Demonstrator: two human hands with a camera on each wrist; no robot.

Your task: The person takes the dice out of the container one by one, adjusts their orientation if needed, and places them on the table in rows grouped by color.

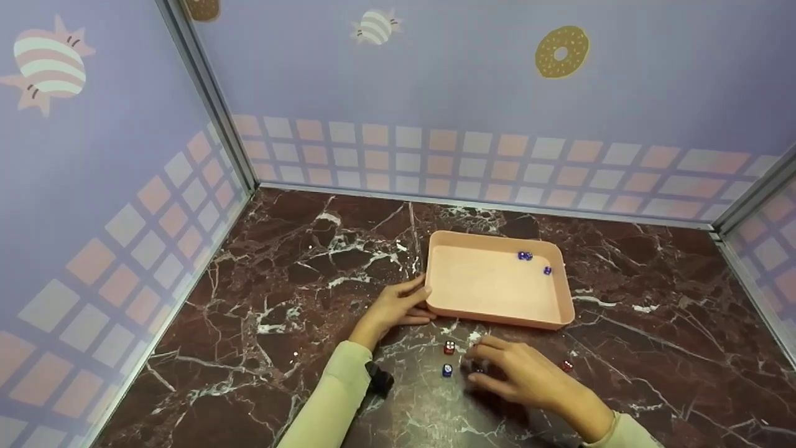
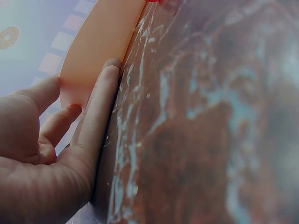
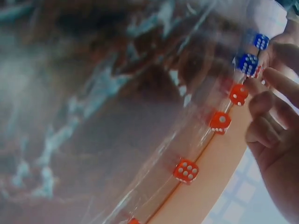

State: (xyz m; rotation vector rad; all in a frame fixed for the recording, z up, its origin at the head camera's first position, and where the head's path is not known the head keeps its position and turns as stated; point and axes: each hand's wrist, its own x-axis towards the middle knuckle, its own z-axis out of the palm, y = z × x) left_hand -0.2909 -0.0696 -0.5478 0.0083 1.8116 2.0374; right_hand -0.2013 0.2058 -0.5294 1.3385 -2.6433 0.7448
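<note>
My left hand (image 1: pixel 398 305) rests at the front left corner of a shallow peach tray (image 1: pixel 497 317). In the left wrist view its fingertips touch the tray wall (image 2: pixel 100 42), the fingers fairly straight. Over the dark marble table in front of the tray, my right hand (image 1: pixel 519 373) reaches down with bent, spread fingers around a dark die (image 1: pixel 477 368). To its left lie a red die (image 1: pixel 449 347) and a blue die (image 1: pixel 447 371). Blue dice (image 3: pixel 248 64) and red dice (image 3: pixel 220 122) appear beside the right fingers (image 3: pixel 261 100) in the right wrist view.
Several blue dice (image 1: pixel 525 256) lie inside the tray toward its far right. Another red die (image 1: pixel 567 365) sits on the table beyond the right hand. Patterned panels (image 1: pixel 398 155) wall the table at the back and sides.
</note>
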